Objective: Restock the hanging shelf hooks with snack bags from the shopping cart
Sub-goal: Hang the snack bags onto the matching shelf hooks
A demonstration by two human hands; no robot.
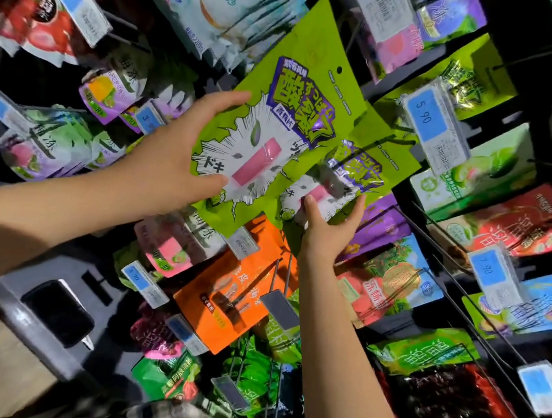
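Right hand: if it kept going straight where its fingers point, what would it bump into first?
The smaller green bag: the right hand grips its bottom edge, with the fingers pointing up along it. What lies behind the bag is hidden, so depth beyond it is unclear.

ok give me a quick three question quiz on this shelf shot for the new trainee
1. True or false: the left hand grips the big lime green bag.
2. Multiple choice: the right hand holds A an orange bag, B a second lime green bag, C a purple bag.
3. Fill in: the blue price tag to the right of the green bags reads ____.
Key: 1 true; 2 B; 3 5.90
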